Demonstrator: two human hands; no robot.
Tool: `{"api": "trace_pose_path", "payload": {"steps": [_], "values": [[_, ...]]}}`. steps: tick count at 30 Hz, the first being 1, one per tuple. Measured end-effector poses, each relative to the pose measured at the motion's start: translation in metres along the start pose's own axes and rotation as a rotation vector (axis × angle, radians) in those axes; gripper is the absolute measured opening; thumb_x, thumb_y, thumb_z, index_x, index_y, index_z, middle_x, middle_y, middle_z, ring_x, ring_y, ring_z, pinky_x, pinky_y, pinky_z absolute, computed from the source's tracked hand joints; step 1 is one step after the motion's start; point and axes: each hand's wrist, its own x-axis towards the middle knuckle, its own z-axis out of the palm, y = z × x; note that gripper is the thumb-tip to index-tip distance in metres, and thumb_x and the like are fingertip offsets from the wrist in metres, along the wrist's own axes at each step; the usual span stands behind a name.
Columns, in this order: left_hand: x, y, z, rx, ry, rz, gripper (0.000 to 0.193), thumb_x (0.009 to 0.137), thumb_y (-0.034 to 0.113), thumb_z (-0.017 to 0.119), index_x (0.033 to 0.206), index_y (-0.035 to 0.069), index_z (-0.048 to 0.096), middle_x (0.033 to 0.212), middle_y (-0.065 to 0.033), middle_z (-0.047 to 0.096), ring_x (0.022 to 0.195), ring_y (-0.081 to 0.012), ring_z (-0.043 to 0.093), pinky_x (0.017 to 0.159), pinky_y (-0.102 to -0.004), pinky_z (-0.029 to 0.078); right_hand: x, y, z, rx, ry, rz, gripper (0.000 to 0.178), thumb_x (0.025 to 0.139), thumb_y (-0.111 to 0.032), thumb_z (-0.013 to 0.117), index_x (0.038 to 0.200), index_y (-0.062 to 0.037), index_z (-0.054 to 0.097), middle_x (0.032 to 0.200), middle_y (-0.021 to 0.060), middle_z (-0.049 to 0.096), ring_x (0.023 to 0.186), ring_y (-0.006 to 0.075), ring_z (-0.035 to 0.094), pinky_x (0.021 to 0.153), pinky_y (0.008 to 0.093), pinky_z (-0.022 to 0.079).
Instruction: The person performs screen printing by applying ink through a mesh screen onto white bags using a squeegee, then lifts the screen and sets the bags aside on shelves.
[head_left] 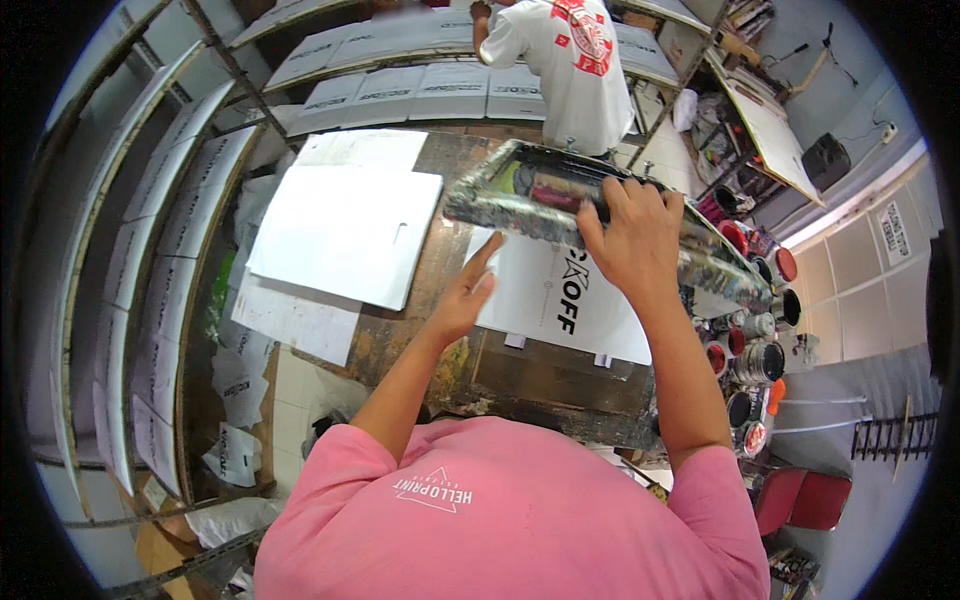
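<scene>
My right hand grips the near edge of a screen printing frame. The frame is tilted up over the table, its wood crusted with dried ink. Inside it lies a reddish squeegee-like bar, partly hidden by my fingers. Under the raised frame lies a white sheet with bold black print. My left hand is at that sheet's left edge, fingers stretched and thumb apart; whether it touches the sheet I cannot tell. To its left is a stack of blank white sheets with a slot cut in the top one.
The worn wooden table carries all this. Ink tubs and jars crowd its right side. Racks of printed white sheets stand at left and along the back. Across the table is another person in a white shirt. A red chair stands lower right.
</scene>
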Motion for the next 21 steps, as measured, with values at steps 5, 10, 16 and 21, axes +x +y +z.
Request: {"api": "trace_pose_path", "payload": {"steps": [5,10,16,21], "values": [[-0.048,-0.115,0.051,1.101,-0.125,-0.494,0.106,0.093,0.084,0.04,0.168,0.011,0.02,0.171,-0.0315,0.008,0.16,-0.0473,0.001,0.122,-0.071,0.003,0.038,0.018,-0.005,0.027,0.049,0.01,0.034,0.097,-0.038,0.063,0.084,-0.0065,0.068,0.078,0.0098,0.067,0.076,0.0315,0.064,0.08,0.0466,0.038],[-0.08,-0.149,0.065,1.17,-0.194,-0.436,0.116,0.09,0.09,0.031,0.168,0.005,0.015,0.173,-0.0269,0.0,0.161,-0.0415,-0.012,0.117,-0.0744,-0.014,0.053,0.027,-0.007,0.044,0.017,0.041,0.037,0.096,-0.039,0.063,0.083,-0.0054,0.069,0.077,0.0111,0.067,0.077,0.0312,0.066,0.079,0.046,0.039],[-0.056,-0.109,0.065,1.037,-0.22,-0.38,0.113,0.094,0.081,0.041,0.162,-0.007,0.021,0.171,-0.0231,0.021,0.161,-0.0392,0.004,0.118,-0.0748,-0.009,0.05,0.026,-0.005,0.109,0.03,0.09,0.043,0.097,-0.044,0.061,0.084,-0.0039,0.07,0.076,0.0126,0.068,0.076,0.0315,0.066,0.082,0.0464,0.039],[0.001,-0.084,0.071,0.724,0.119,-0.015,0.065,0.102,0.038,0.063,0.147,-0.008,0.051,0.154,-0.0269,0.05,0.151,-0.0422,0.038,0.123,-0.0673,0.015,0.052,0.03,-0.003,0.083,0.056,0.066,0.041,0.098,-0.042,0.062,0.083,-0.0047,0.069,0.076,0.0127,0.067,0.076,0.033,0.065,0.079,0.0476,0.04]]}}
